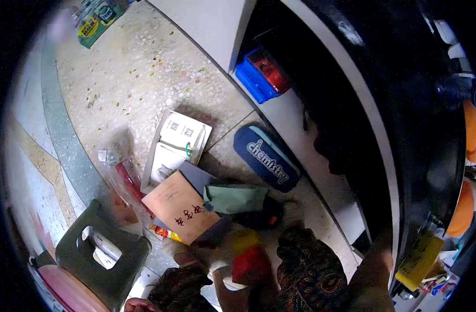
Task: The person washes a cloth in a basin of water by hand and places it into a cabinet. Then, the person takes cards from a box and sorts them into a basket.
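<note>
At the bottom edge my left hand (139, 305) shows only in part, its fingers curled; what they hold, if anything, is cut off. My right forearm (372, 273) rises at the lower right toward the white edge, and its hand is lost in shadow. Between my patterned knees lies a red object (251, 265), too blurred to name. Ahead of it are a grey-green pouch (238, 198) and a pinkish-brown envelope (182, 207) with handwriting. A dark blue pencil case (266, 158) marked "chemistry" lies beyond, beside an open white box (178, 143) with small items.
A dark green stool (121, 236) stands at lower left beside a pink basin (66, 286). Clear plastic packaging (116, 166) lies near the white box. A blue container (256, 80) sits inside the dark recess. Beyond the white edge (370, 119) is a yellow object (420, 262).
</note>
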The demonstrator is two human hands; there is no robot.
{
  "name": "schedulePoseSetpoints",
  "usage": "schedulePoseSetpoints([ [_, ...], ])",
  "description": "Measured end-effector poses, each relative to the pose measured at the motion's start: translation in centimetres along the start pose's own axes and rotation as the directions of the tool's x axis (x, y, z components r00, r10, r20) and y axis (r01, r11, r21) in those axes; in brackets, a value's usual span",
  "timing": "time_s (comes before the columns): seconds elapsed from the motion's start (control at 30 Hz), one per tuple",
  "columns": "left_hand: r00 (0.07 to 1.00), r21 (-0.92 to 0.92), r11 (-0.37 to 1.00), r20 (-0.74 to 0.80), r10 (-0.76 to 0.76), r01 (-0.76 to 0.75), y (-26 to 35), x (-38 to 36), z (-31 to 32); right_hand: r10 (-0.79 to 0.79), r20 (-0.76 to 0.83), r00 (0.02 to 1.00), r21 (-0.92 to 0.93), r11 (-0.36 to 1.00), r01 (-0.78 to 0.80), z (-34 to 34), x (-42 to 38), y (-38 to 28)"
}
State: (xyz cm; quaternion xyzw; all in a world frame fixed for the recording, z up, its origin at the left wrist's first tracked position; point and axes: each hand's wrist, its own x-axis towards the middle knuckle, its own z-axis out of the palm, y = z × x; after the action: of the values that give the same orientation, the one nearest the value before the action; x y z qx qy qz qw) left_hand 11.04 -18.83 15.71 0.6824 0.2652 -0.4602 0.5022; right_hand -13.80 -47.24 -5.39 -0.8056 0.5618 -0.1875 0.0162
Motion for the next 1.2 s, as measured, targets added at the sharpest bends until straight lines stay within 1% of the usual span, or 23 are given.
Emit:
schedulePoseSetpoints([
  [0.17, 0.998, 0.000, 0.999, 0.023, 0.050, -0.050, -0.3, 0.1, 1.3, -0.018, 0.003, 1.000, 0.027, 0.999, 0.018, -0.4, 1.6, 0.6],
  [0.23, 0.992, -0.003, 1.000, 0.128, 0.011, -0.011, 0.3, -0.5, 3.1, -0.029, 0.007, 1.000, 0.037, 0.999, 0.029, -0.6, 2.1, 0.8],
  [0.27, 0.994, 0.049, 0.996, 0.080, 0.067, -0.071, -0.2, -0.2, 3.5, -0.034, 0.007, 0.999, 0.043, 0.998, 0.034, -0.7, 2.3, 0.9],
  [0.3, 0.995, 0.051, 0.996, 0.074, 0.071, -0.075, -0.4, -0.3, 3.9, -0.038, 0.006, 0.999, 0.047, 0.998, 0.037, -0.8, 2.5, 1.0],
  [0.37, 0.994, 0.116, 0.988, 0.047, 0.099, -0.104, -0.1, -0.5, 4.5, -0.045, 0.002, 0.999, 0.051, 0.998, 0.045, -0.9, 3.1, 0.9],
  [0.43, 0.993, 0.112, 0.986, 0.020, 0.119, -0.120, -0.6, -0.4, 3.9, -0.056, -0.008, 0.998, 0.063, 0.996, 0.056, -0.8, 4.1, 0.6],
  [0.5, 0.987, 0.070, 0.986, 0.078, 0.143, -0.149, -0.5, -0.5, 4.0, -0.079, -0.026, 0.997, 0.057, 0.995, 0.080, -0.8, 5.6, 0.5],
  [0.53, 0.987, 0.070, 0.986, 0.063, 0.146, -0.150, -0.7, -0.4, 4.1, -0.094, -0.030, 0.995, 0.062, 0.993, 0.096, -0.4, 6.6, 0.4],
  [0.63, 0.957, 0.022, 0.958, 0.048, 0.285, -0.287, -1.3, 0.0, 3.8, -0.125, -0.058, 0.990, 0.051, 0.990, 0.128, 0.2, 10.0, 0.1],
  [0.67, 0.950, 0.062, 0.948, 0.046, 0.310, -0.313, -1.4, 0.2, 3.3, -0.131, -0.066, 0.989, 0.049, 0.990, 0.134, 0.4, 11.3, -0.1],
  [0.7, 0.951, 0.066, 0.948, 0.037, 0.308, -0.310, -1.0, -0.3, 3.2, -0.140, -0.070, 0.988, 0.045, 0.989, 0.143, 0.9, 12.6, -0.2],
  [0.77, 0.978, 0.026, 0.985, 0.128, 0.167, -0.171, 0.1, -1.3, 3.5, -0.151, -0.075, 0.986, 0.043, 0.987, 0.154, 1.6, 15.1, -0.7],
  [1.0, 0.963, 0.026, 0.975, 0.168, 0.211, -0.219, -0.1, -1.5, 1.9, -0.147, -0.053, 0.988, 0.028, 0.988, 0.149, 4.1, 21.7, -2.0],
  [1.07, 0.942, -0.019, 0.967, 0.219, 0.253, -0.255, 0.1, -1.8, 2.2, -0.144, -0.034, 0.989, 0.031, 0.989, 0.145, 4.5, 22.8, -2.3],
  [1.2, 0.939, -0.044, 0.958, 0.189, 0.286, -0.283, 0.3, -2.8, 2.1, -0.153, -0.007, 0.988, 0.054, 0.987, 0.153, 4.6, 24.2, -3.5],
])
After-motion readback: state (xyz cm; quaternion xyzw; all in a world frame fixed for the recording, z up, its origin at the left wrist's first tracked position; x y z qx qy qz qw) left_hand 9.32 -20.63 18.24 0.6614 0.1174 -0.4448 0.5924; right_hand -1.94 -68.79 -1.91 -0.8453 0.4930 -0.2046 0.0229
